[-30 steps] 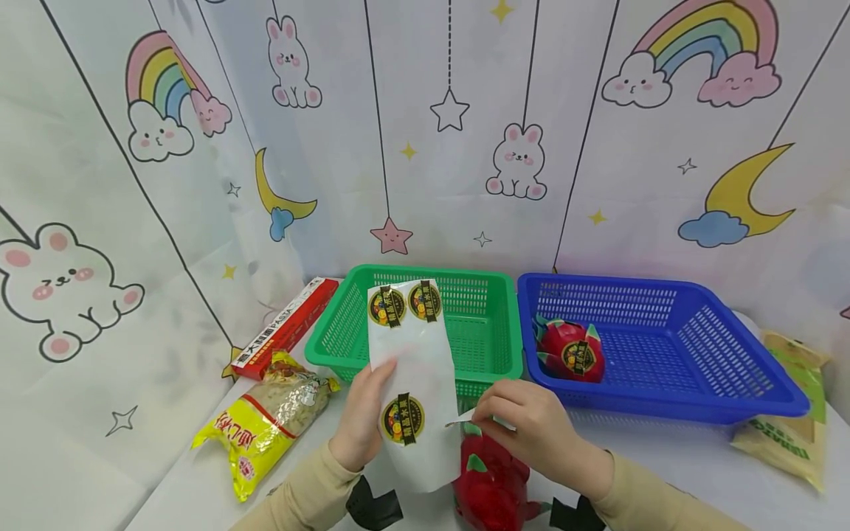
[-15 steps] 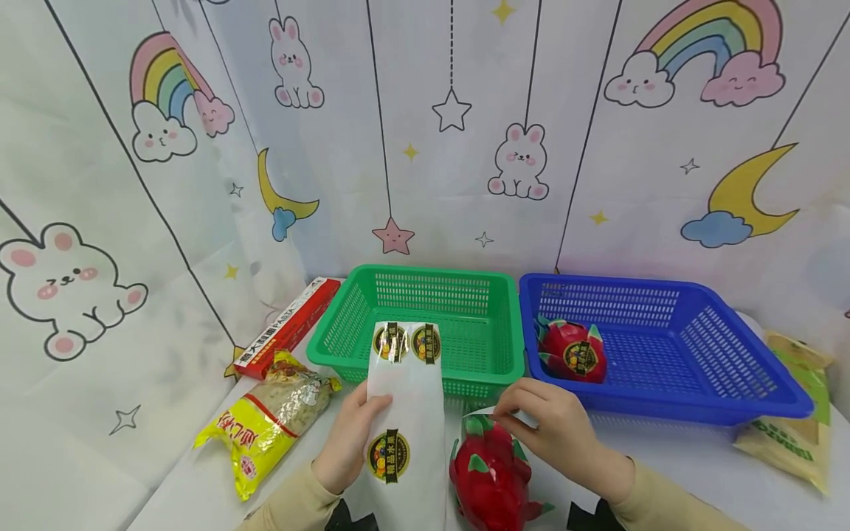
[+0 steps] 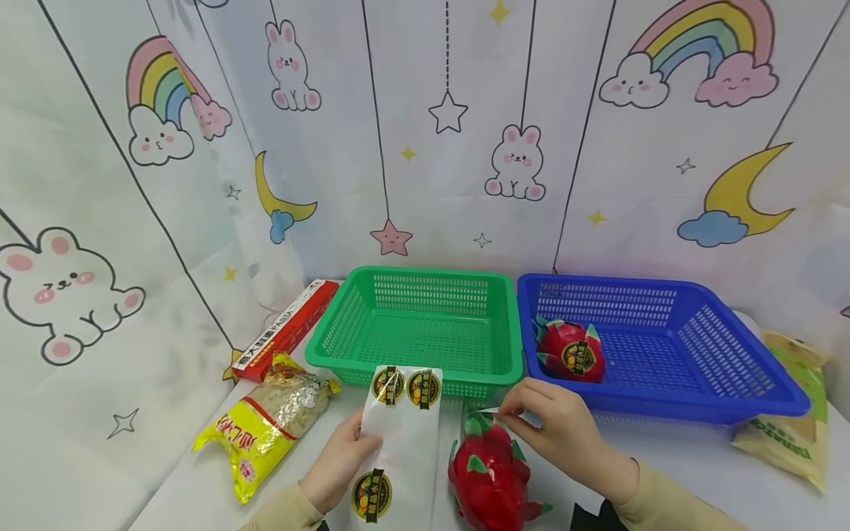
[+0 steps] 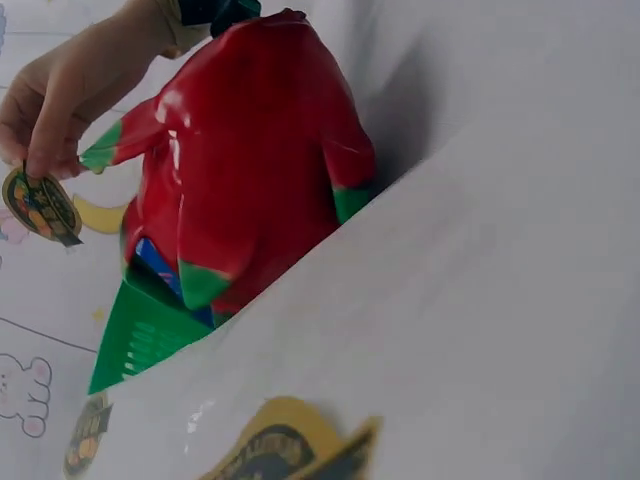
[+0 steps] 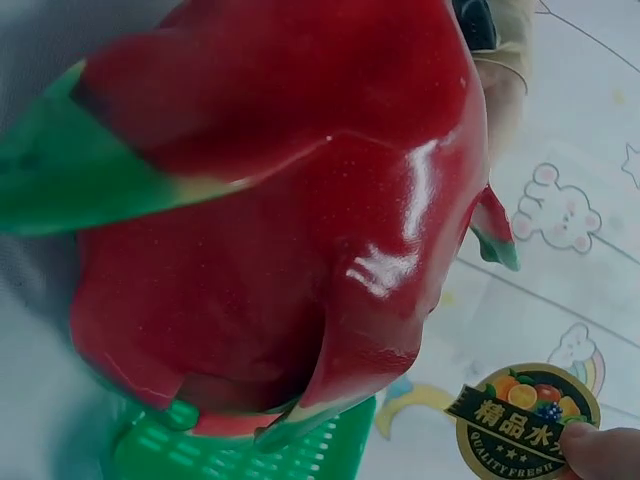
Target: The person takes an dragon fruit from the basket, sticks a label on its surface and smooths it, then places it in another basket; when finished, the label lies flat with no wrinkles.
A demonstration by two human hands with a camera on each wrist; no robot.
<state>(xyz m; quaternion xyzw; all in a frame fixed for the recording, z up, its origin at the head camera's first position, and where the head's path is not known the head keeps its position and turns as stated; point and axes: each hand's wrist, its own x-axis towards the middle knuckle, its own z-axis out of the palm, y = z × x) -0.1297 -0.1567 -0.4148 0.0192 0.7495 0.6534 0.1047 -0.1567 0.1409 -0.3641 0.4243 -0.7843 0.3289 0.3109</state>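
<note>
My left hand (image 3: 340, 459) holds a white sticker sheet (image 3: 406, 446) by its left edge, thumb on the front. Two round black-and-gold stickers show near its top and another lower down. Between thumb and fingers, my right hand (image 3: 563, 434) pinches one peeled round fruit sticker (image 5: 515, 420); the head view shows it nearly edge-on. A red dragon fruit (image 3: 490, 476) with green tips lies on the table between both hands, just below the pinched sticker. It fills much of the right wrist view, and in the left wrist view the sheet hides its lower part.
Behind the hands stand a green basket (image 3: 425, 324) and a blue basket (image 3: 664, 398). Inside the blue one is another dragon fruit (image 3: 564, 352) bearing a sticker. A yellow bag (image 3: 265, 424) and a red pasta box (image 3: 292, 332) lie left; a beige-green bag (image 3: 783, 442) lies right.
The left hand has lowered the sticker sheet toward me, uncovering the green basket and the dragon fruit. The right hand has drawn the sticker away from the sheet, slightly to the right.
</note>
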